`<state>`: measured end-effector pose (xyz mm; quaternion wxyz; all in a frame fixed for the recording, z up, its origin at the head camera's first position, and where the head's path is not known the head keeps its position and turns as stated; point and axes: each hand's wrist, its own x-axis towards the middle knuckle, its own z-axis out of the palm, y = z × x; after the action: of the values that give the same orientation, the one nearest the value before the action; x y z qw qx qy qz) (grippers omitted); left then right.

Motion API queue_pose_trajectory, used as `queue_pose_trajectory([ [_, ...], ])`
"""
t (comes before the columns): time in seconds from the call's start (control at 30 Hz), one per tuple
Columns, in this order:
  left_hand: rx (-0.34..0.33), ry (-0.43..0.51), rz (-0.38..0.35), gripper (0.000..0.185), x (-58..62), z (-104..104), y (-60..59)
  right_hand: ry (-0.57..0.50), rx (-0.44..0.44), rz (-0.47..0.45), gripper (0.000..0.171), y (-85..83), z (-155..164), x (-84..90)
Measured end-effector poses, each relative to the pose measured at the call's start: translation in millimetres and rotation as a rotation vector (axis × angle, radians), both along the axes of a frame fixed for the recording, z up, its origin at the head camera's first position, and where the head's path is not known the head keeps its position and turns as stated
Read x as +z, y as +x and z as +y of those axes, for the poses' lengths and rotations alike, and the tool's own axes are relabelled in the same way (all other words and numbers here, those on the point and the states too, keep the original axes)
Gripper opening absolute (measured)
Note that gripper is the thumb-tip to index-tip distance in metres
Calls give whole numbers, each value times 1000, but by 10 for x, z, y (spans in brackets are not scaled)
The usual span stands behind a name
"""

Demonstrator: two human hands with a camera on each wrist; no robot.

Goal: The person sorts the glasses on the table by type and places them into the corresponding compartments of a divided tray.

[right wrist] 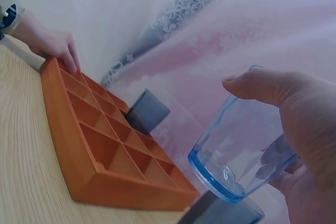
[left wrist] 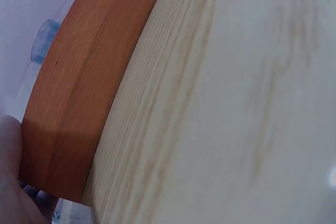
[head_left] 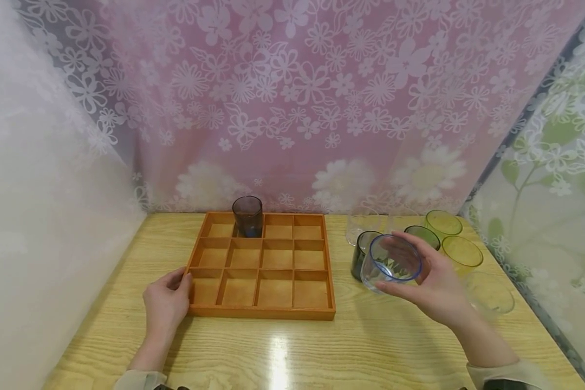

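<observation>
My right hand [head_left: 436, 281] holds a clear drinking glass [head_left: 392, 265] with a blue rim above the table, thumb on one side and fingers on the other. In the right wrist view the glass [right wrist: 239, 153] looks tilted, its thick base lit blue. At its left front part, a wooden compartment tray [head_left: 263, 312] is gripped by my left hand [head_left: 168, 300], the thumb at its side wall. A dark grey glass [head_left: 247, 216] stands in the back row of the tray, second compartment from the left. Another dark glass [head_left: 359, 260] is partly hidden behind the held one.
More glasses crowd the right of the table [head_left: 214, 352]: a dark green one [head_left: 423, 236], yellow-green ones [head_left: 462, 252] and clear ones [head_left: 489, 292]. Faint clear glasses [head_left: 355, 227] stand at the back. A pink flowered curtain [head_left: 283, 108] hangs behind, with pale curtains at both sides.
</observation>
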<state>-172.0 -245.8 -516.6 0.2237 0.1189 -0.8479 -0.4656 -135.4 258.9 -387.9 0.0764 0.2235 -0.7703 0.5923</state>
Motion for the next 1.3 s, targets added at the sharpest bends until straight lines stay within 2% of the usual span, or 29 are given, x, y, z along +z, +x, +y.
queue_pose_trajectory([
  [0.3, -2, -2, 18, 23, 9, 14, -3, -40, 47, -4, 91, -95, -285, -50],
  [0.67, 5, 3, 14, 22, 33, 26, 4, -33, 72, 2, 91, -250, -661, -87],
  [0.83, 8, -5, 13, 22, 36, 36, 6, -51, 116, 11, 87, -353, -838, -119],
  [1.0, 3, -8, 28, 22, 40, 44, 0, -71, 133, -24, 85, -469, -1020, -175],
  [1.3, 11, -4, 24, 22, 21, 23, 7, -37, 112, -85, 84, -620, -1291, -274],
])
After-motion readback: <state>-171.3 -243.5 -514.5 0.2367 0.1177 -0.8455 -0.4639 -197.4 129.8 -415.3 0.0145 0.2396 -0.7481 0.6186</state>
